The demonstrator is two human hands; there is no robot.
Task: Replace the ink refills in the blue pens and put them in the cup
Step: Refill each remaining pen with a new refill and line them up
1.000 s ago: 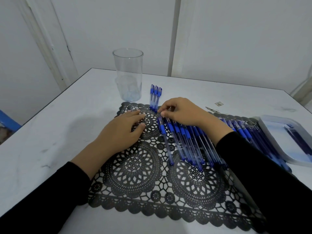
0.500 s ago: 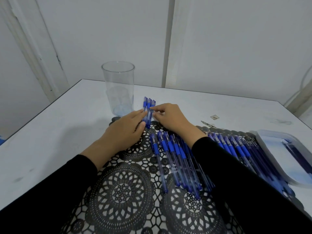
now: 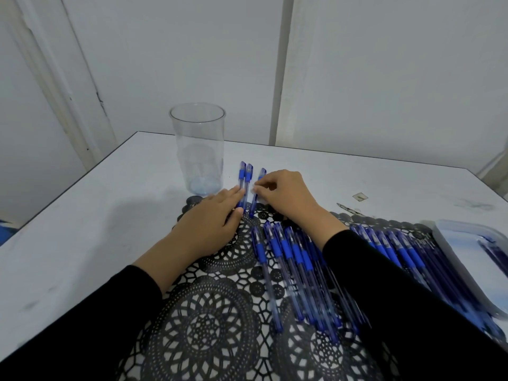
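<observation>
A clear plastic cup (image 3: 198, 149) stands upright and empty at the back left of the white table (image 3: 82, 229). Three blue pens lie just right of it: two side by side (image 3: 244, 177) and a third pen (image 3: 258, 185) pulled slightly apart. My right hand (image 3: 286, 196) pinches that third pen between thumb and fingers. My left hand (image 3: 211, 224) lies flat, its fingertips resting against the pair. A row of several blue pens (image 3: 291, 259) lies on the black lace placemat (image 3: 209, 325), and more pens (image 3: 395, 248) lie past my right sleeve.
A clear plastic container (image 3: 461, 243) holding dark refills sits at the right table edge. A small metal bit (image 3: 359, 196) and a thin tool (image 3: 347, 209) lie behind the mat. Walls close off the far side; the table's left edge runs diagonally.
My right hand left the mat's pen row and reached the three pens by the cup. It has drawn one pen away from the other two. The camera tilted up.
</observation>
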